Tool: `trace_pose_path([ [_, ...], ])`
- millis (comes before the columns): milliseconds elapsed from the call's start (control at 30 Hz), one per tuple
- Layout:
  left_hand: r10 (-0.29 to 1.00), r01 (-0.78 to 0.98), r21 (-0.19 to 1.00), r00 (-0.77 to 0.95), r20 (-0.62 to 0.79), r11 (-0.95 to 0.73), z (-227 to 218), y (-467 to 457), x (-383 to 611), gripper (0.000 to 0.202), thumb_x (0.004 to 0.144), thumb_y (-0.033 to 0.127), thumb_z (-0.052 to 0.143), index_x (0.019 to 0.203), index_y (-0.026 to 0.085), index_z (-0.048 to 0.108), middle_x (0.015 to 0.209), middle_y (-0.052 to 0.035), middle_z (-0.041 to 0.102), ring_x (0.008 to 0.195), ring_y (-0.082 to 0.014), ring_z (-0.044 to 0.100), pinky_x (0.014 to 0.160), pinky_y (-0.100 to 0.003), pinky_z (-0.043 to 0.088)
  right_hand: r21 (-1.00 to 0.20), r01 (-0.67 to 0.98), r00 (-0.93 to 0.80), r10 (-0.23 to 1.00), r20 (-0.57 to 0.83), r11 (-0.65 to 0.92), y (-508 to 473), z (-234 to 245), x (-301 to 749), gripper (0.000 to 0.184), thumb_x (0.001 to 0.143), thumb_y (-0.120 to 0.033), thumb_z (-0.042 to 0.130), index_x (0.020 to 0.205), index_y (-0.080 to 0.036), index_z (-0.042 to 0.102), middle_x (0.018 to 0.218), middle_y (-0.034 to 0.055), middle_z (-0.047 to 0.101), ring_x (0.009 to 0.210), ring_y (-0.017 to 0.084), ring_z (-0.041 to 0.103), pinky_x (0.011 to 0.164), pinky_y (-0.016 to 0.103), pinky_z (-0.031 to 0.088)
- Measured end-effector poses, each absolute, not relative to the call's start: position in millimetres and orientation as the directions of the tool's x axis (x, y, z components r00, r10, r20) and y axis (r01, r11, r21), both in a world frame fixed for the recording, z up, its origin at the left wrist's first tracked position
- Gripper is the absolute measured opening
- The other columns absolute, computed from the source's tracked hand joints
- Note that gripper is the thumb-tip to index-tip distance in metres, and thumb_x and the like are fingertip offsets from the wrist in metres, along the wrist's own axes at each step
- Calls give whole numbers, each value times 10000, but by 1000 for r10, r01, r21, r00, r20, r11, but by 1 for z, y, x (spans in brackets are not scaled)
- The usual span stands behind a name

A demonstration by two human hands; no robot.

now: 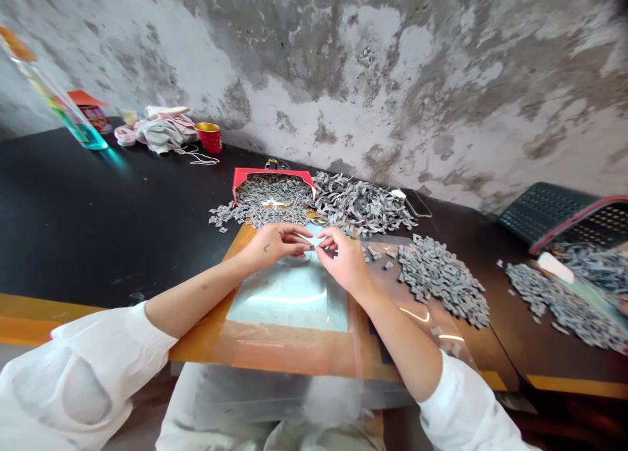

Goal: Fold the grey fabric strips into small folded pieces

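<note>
My left hand (277, 243) and my right hand (343, 258) meet over a clear plastic sheet (289, 297) on the table. Both pinch a small grey strip (314, 241) between their fingertips. Just beyond them a red tray (245, 174) holds a heap of small grey pieces (272, 199). A pile of longer grey strips (360, 205) lies to its right. Another heap of cut grey pieces (441, 277) sits right of my right hand.
A black table (98, 215) with an orange edge runs along a stained wall. At far left stand a clear bottle (63, 107), cloth (161, 131) and a red cup (210, 137). A dark basket (564, 215) and more grey pieces (564, 307) lie at right.
</note>
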State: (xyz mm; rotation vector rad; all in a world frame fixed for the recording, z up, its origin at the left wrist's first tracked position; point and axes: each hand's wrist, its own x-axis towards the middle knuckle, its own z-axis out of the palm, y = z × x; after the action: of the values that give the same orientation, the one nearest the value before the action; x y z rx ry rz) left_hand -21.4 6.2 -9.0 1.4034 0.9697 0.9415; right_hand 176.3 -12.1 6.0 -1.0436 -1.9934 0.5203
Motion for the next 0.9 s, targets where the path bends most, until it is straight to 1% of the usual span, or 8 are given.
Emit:
trace_pose_path([
  [167,945,50,998,326,17,-35,-9,5,-20,378,645,365,815,921,141,687,755,-59,751,748,-212,727,730,-345,615,-669,481,-315,824,471,566,-13,5,175,207,789,-179,575,987,-236,586,766,2,671,673,147,649,687,276,528],
  [333,946,82,995,324,33,-62,-7,5,-20,353,639,351,813,896,140,696,755,-54,742,742,-191,711,719,-316,596,-692,485,-325,845,425,535,-16,6,173,221,784,-195,577,1000,-241,591,758,-9,667,656,139,635,666,263,510],
  [433,944,109,990,327,47,-87,-8,5,-19,345,638,359,808,873,135,693,724,-46,726,698,-176,694,681,-297,581,-704,472,-329,847,418,531,-17,7,172,228,777,-189,577,1000,-238,594,756,-13,661,640,131,622,651,252,503],
  [600,943,243,948,308,127,-207,-7,5,-21,299,666,370,783,855,154,698,707,-25,710,647,-147,660,631,-243,533,-710,466,-329,848,415,528,-18,6,170,226,773,-183,582,990,-243,597,752,-14,654,636,132,623,645,256,500],
  [767,918,362,867,325,226,-342,2,-1,-23,222,719,377,743,814,179,717,733,-14,715,697,-146,660,643,-216,498,-729,464,-336,861,381,504,-17,1,169,245,768,-191,604,1003,-256,586,744,-25,660,632,138,624,651,268,498],
  [833,913,366,860,335,234,-355,4,-4,-22,205,733,369,731,821,184,724,752,-15,723,725,-156,671,671,-222,505,-735,470,-332,869,366,489,-17,-1,169,254,766,-191,607,1008,-260,582,744,-27,667,633,143,627,653,274,498],
  [900,919,344,878,328,220,-333,4,-6,-20,199,748,353,715,856,187,730,796,-26,736,778,-175,688,711,-238,522,-738,476,-316,876,364,478,-16,-1,169,249,767,-189,605,1004,-262,584,743,-28,673,635,146,631,659,277,501],
])
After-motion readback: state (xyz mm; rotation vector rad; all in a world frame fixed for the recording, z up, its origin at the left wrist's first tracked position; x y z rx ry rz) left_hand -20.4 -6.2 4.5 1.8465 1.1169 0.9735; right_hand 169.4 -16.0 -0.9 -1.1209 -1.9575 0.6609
